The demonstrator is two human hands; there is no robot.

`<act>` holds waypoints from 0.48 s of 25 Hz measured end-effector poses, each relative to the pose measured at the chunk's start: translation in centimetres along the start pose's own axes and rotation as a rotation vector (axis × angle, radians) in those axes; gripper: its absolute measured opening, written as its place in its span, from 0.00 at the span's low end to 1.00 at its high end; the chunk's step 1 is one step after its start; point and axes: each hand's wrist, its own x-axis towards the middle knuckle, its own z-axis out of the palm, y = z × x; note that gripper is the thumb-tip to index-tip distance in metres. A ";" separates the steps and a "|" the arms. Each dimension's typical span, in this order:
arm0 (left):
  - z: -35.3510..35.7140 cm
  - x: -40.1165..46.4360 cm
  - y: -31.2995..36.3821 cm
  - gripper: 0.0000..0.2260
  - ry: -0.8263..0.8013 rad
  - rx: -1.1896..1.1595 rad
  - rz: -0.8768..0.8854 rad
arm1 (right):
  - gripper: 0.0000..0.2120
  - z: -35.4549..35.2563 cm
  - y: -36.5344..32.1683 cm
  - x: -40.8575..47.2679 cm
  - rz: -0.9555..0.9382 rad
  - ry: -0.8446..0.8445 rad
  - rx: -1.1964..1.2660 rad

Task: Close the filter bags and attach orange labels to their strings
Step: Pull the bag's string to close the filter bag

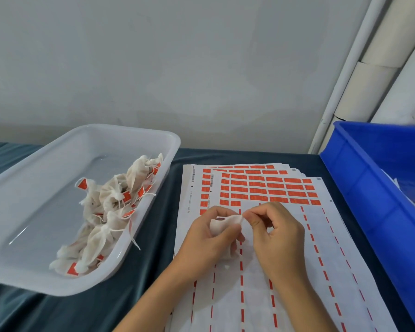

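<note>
Item: one filter bag (222, 226), cupped in my left hand (209, 238), mouth pointing right to my right hand (277, 232), which pinches its top edge; nearest orange labels (268, 188) lie just beyond both hands.

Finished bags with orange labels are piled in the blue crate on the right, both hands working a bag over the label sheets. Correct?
Not quite. The head view shows the finished bags piled in the clear tray on the left, not the blue crate. Both hands, left hand and right hand, do work a filter bag over the label sheets.

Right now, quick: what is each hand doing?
Left hand: holds a white filter bag, fingers curled round it.
Right hand: pinches the bag's top edge between thumb and fingertips.
</note>
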 end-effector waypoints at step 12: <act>0.5 -0.4 -0.8 0.10 -0.162 0.182 0.004 | 0.05 -1.5 0.5 0.5 0.027 0.308 -0.022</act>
